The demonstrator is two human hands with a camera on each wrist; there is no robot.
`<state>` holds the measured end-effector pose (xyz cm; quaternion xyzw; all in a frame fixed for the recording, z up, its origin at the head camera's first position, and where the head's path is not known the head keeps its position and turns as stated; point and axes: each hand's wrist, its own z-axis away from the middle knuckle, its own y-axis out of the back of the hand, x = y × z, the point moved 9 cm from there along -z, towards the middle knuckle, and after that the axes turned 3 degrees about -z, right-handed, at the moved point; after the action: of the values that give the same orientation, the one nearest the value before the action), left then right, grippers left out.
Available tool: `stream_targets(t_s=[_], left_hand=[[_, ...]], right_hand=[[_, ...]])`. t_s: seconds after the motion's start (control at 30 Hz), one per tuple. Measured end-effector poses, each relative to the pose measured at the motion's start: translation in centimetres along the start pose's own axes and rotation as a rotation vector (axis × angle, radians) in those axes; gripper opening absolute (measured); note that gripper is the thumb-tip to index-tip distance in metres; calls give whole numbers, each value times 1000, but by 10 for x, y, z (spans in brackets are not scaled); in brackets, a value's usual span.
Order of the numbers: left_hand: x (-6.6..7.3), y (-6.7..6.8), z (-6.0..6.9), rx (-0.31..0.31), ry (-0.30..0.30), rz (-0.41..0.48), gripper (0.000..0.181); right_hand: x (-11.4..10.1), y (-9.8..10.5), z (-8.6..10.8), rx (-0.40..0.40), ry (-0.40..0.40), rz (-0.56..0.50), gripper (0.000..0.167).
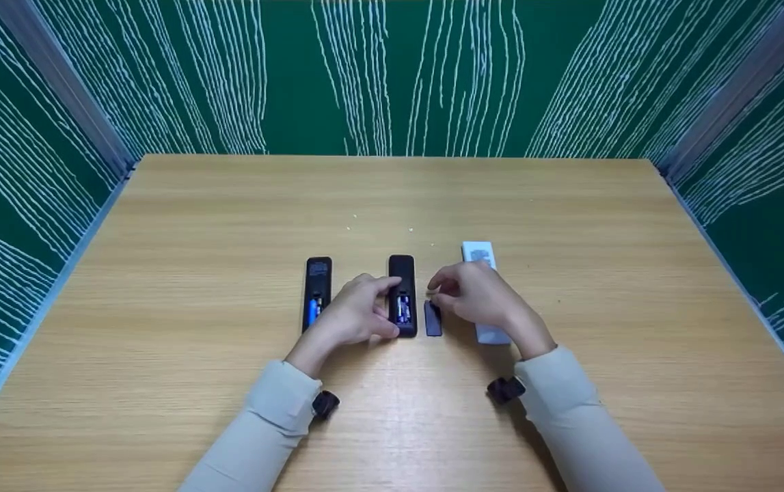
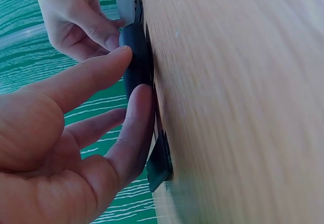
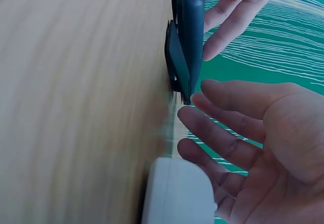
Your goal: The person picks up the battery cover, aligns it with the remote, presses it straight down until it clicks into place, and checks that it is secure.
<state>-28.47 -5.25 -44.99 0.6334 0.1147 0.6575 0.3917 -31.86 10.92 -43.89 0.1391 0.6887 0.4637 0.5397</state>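
Note:
A black remote control (image 1: 402,273) lies back up in the middle, its battery bay uncovered with batteries (image 1: 403,309) inside. My left hand (image 1: 357,307) holds this remote between thumb and finger, one near its lower end and one along its upper left side. Just right of it lies a loose black battery cover (image 1: 434,321). The fingertips of my right hand (image 1: 480,294) are close by the cover's far end; in the right wrist view they are loosely bent, with no grip on it visible. Contact there is hard to tell.
A second black remote (image 1: 318,273) with a blue battery (image 1: 313,311) in its bay lies left of my left hand, partly hidden. Under my right hand lies a white remote-like device (image 1: 477,251). Small white bits (image 1: 411,229) dot the wooden table (image 1: 227,219).

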Motion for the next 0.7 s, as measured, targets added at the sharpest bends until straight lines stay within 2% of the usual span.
stream_targets(t_s=[0.57, 0.7], left_hand=[[0, 0, 1, -7, 13, 18, 93], [0, 0, 0, -3, 13, 3, 92]], right_hand=[[-2, -4, 2, -37, -41, 8, 14], [-4, -4, 2, -29, -18, 20, 13]])
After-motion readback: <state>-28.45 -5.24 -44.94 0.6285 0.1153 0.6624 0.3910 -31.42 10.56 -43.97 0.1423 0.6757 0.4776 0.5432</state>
